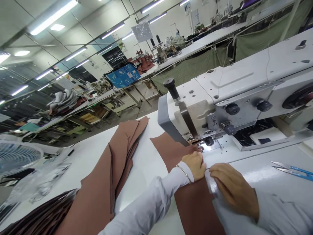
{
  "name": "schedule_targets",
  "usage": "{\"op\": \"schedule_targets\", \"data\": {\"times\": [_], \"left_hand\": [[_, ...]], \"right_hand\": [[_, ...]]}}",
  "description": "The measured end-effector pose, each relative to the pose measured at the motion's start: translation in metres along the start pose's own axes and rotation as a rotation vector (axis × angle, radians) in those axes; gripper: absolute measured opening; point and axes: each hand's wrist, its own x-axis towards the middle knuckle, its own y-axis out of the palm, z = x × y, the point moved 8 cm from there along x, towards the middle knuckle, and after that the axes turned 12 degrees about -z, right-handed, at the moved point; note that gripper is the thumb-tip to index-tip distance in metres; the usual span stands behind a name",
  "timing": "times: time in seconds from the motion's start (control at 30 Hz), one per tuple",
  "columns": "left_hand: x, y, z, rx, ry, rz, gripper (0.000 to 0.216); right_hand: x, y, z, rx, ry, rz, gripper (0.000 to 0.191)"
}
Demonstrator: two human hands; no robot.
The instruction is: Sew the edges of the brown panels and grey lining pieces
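A brown leather-like panel (pixel 197 205) lies on the white sewing table, its upper part running under the presser foot (pixel 200 147) of a white sewing machine (pixel 187 112). My left hand (pixel 194 164) is on the panel just in front of the foot, fingers bent and pressed onto the material, fingertips partly hidden. Close by on the right, my right hand (pixel 232 187) has its fingers together and curled down at the panel's right edge. Its thumb and whatever lies beneath the fingertips are hidden.
Stacked brown panels (pixel 97 173) lie to the left, beside a bundle of dark strips (pixel 46 212). Blue-handled thread snips (pixel 293 170) rest on the right. A fan (pixel 18 158) and clear plastic (pixel 36 186) are at far left. Other sewing tables and a blue box (pixel 124 75) stand behind.
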Motion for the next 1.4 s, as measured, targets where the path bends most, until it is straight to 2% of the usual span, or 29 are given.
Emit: {"op": "schedule_targets", "data": {"times": [0.07, 0.17, 0.23, 0.37, 0.57, 0.7, 0.83, 0.93, 1.0, 1.13, 1.3, 1.4], "left_hand": [[-0.006, -0.001, -0.001, 0.036, 0.01, -0.066, 0.042], [-0.014, -0.004, -0.002, 0.057, 0.017, -0.237, 0.04], [-0.019, -0.001, -0.001, -0.012, 0.018, -0.334, 0.042], [-0.025, 0.005, 0.003, -0.17, -0.009, -0.459, 0.034], [-0.015, 0.005, 0.012, -0.152, -0.082, -0.436, 0.033], [0.0, -0.001, 0.025, -0.136, -0.12, -0.446, 0.023], [0.004, -0.002, 0.029, -0.134, -0.118, -0.44, 0.02], [-0.013, 0.0, 0.013, -0.15, -0.031, -0.504, 0.022], [-0.029, 0.005, 0.001, -0.171, -0.005, -0.546, 0.026], [-0.044, 0.013, -0.006, -0.23, -0.067, -0.573, 0.032], [-0.028, 0.006, 0.004, -0.278, -0.067, -0.586, 0.027], [-0.017, 0.0, 0.013, -0.292, -0.053, -0.612, 0.024]], "right_hand": [[-0.009, 0.002, 0.013, -0.022, -0.091, 0.102, 0.028], [-0.025, 0.023, 0.024, -0.094, -0.183, 0.318, 0.04], [-0.029, 0.031, 0.024, -0.137, -0.166, 0.344, 0.039], [-0.031, 0.035, 0.023, -0.17, -0.149, 0.323, 0.037], [-0.021, 0.035, 0.011, -0.16, -0.128, 0.313, 0.031], [-0.016, 0.037, 0.007, -0.195, -0.133, 0.279, 0.03], [-0.03, 0.03, 0.033, -0.294, -0.251, 0.128, 0.027], [-0.045, 0.025, 0.054, -0.336, -0.324, 0.035, 0.02], [-0.049, 0.027, 0.056, -0.334, -0.321, 0.054, 0.023], [-0.04, 0.033, 0.046, -0.301, -0.258, 0.164, 0.034], [-0.031, 0.035, 0.044, -0.306, -0.266, 0.181, 0.041], [-0.034, 0.038, 0.047, -0.319, -0.285, 0.161, 0.036]]}}
